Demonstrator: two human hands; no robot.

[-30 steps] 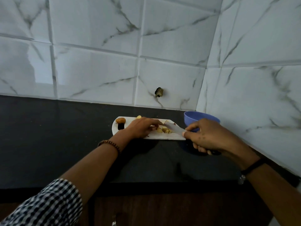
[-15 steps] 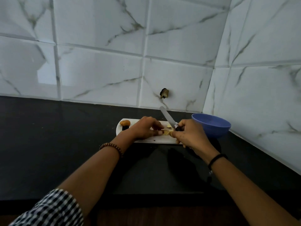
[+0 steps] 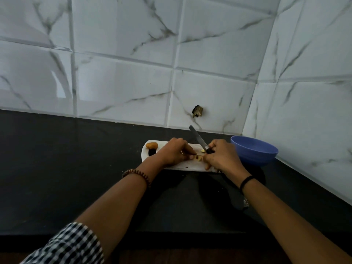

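Corner of a kitchen. White marble-veined tiled wall (image 3: 123,73) meets a black counter (image 3: 57,168); both forearms reach in from the lower edge, the left one emerging from a checked sleeve (image 3: 70,244).

A white cutting board (image 3: 182,165) lies on the counter near the rear wall. A blue bowl (image 3: 255,151) stands just beside the board's right end, close to the side wall.

The left hand (image 3: 171,155) rests over the middle of the board, fingers curled downward, their tips pinching the pale food pieces (image 3: 198,158) against the board. The right hand (image 3: 221,157) is closed around the dark handle of a knife (image 3: 198,137); the blade rises tilted, up and away toward the rear wall, clear of the board. The two hands nearly meet over the pieces; whether the right fingers also touch them cannot be told.

An orange-brown chunk (image 3: 151,145) sits apart at the board's left end. A beaded bracelet (image 3: 137,174) circles the left wrist and a black band (image 3: 246,181) the right. A small dark hole (image 3: 198,111) breaks the tile behind the board.
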